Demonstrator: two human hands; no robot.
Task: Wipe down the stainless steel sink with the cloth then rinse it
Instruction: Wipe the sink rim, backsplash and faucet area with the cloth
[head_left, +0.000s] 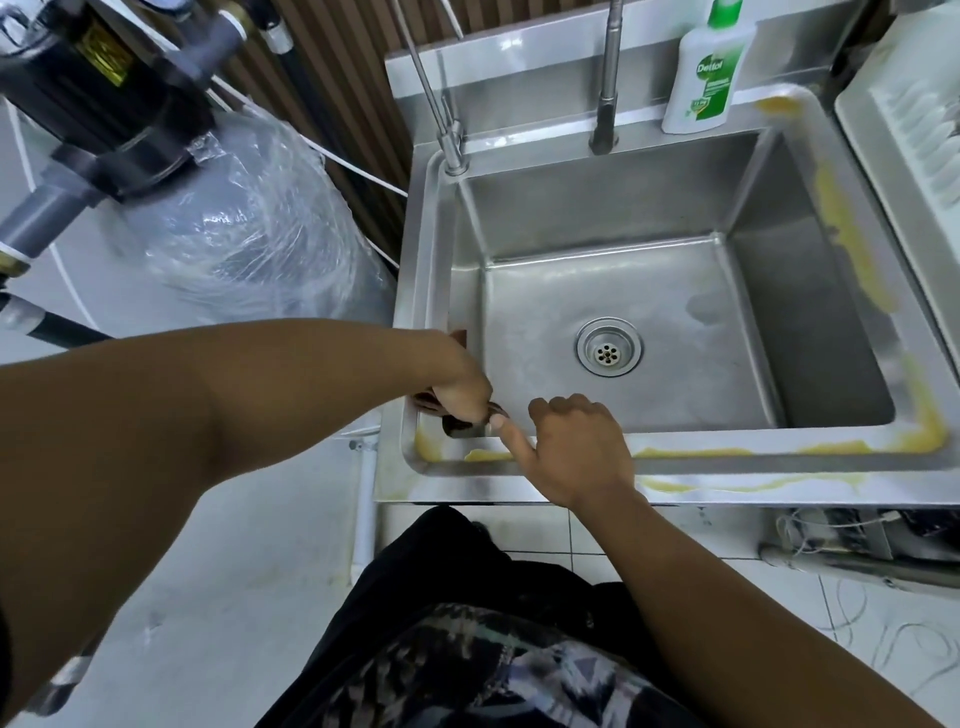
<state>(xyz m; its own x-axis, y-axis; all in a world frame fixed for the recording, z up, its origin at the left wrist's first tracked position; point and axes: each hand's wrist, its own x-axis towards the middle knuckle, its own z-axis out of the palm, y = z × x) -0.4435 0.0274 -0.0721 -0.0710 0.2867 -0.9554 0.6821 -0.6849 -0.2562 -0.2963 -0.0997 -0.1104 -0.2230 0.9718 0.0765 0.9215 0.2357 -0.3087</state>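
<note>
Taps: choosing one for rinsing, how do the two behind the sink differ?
The left tap is thin and leans, at the sink's back-left corner; the middle tap is thicker, darker below and near upright, at the back middle. Both are metal, tops out of frame.

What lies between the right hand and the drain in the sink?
Nothing: the head view shows only bare steel of the sink floor between the right hand and the drain.
</note>
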